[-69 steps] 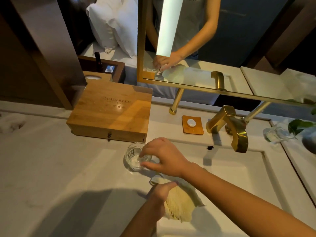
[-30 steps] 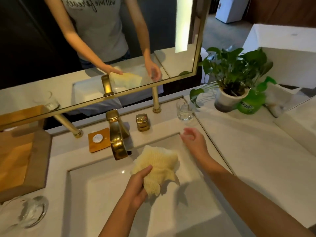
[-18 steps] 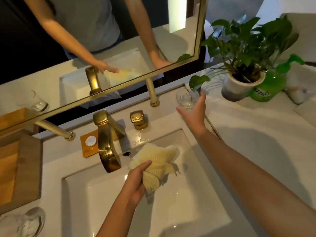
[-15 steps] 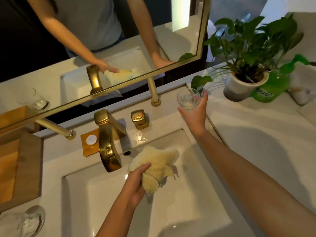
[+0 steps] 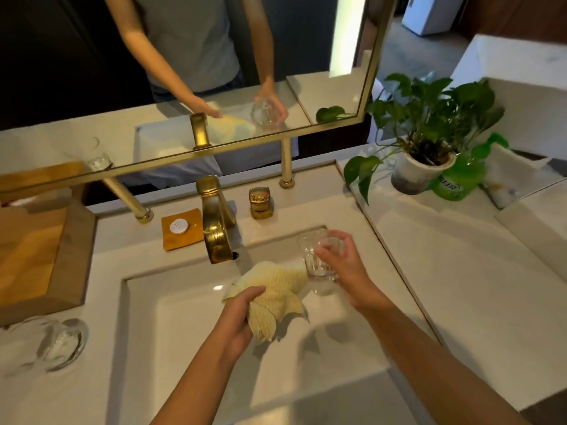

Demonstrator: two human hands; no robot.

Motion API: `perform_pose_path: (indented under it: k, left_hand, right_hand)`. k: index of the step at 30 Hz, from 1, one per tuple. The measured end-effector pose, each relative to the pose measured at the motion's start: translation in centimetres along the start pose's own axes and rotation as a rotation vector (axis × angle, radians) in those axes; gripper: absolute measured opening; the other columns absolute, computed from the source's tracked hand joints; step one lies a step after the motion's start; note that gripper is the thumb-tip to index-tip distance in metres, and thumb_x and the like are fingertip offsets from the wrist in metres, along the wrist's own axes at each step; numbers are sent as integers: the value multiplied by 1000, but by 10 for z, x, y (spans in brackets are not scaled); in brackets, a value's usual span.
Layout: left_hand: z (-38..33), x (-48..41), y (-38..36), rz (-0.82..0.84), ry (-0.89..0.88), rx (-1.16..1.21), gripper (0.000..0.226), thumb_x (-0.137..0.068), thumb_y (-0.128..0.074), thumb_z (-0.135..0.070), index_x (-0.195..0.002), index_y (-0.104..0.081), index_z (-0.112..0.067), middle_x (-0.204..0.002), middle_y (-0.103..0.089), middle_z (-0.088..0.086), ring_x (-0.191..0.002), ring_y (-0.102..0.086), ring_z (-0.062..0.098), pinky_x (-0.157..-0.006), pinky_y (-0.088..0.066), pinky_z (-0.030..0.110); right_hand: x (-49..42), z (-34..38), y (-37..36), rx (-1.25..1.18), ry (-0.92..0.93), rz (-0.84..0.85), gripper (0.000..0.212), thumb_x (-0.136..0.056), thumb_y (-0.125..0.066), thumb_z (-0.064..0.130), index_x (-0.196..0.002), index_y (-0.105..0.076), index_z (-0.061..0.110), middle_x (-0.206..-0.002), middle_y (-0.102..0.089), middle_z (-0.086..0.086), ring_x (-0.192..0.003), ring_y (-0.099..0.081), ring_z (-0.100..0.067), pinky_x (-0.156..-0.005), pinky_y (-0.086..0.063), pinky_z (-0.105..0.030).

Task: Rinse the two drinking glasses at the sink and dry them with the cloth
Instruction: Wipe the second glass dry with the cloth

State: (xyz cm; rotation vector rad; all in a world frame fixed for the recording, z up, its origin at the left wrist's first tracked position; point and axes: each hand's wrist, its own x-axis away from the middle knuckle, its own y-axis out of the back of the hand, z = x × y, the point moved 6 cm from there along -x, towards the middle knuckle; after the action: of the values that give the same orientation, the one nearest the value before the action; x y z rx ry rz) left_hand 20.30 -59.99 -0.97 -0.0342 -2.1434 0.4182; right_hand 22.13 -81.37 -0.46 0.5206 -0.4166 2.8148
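My right hand [image 5: 343, 265] grips a clear drinking glass [image 5: 313, 259] held over the right side of the white sink basin [image 5: 184, 326]. Just left of it, my left hand [image 5: 239, 317] clutches a crumpled pale yellow cloth [image 5: 276, 289] above the basin; the cloth's edge nearly touches the glass. A second clear glass [image 5: 63, 342] stands on the counter at the far left, beside the basin. The gold faucet [image 5: 214, 228] rises behind the cloth, with no water seen running from it.
A gold tap handle [image 5: 260, 202] and an orange soap tray [image 5: 181, 230] sit behind the basin. A wooden box [image 5: 40, 256] occupies the left counter. A potted plant [image 5: 426, 154] and a green bottle [image 5: 454, 179] stand at the right. A gold-framed mirror [image 5: 214, 142] hangs over the counter.
My right hand picked up the glass from the back right counter near the plant and brought it down over the basin next to the cloth. The left hand stayed there holding the cloth.
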Motion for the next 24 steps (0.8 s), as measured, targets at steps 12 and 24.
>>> perform_pose_path:
  k: [12,24]
  left_hand:
    - [-23,63,56,-92,-359,-404,19,-86,-54,-4,-104,-58,0,-95,-62,29,-73,-62,28,-52,-51,29]
    - [-37,106,62,15,-507,-523,42,-72,-61,-25,-111,-60,-10,-103,-65,15,-87,-63,22,-68,-54,27]
  right_hand:
    - [46,36,-75,1897,480,442,84,-72,-78,49,-142,-34,38,-126,-48,1,-107,-55,-20,-73,-41,-29]
    - [80,29,-138,1260,387,664,82,-67,-82,51,-139,-45,39,-116,-56,11,-106,-55,-8,-91,-49,-29]
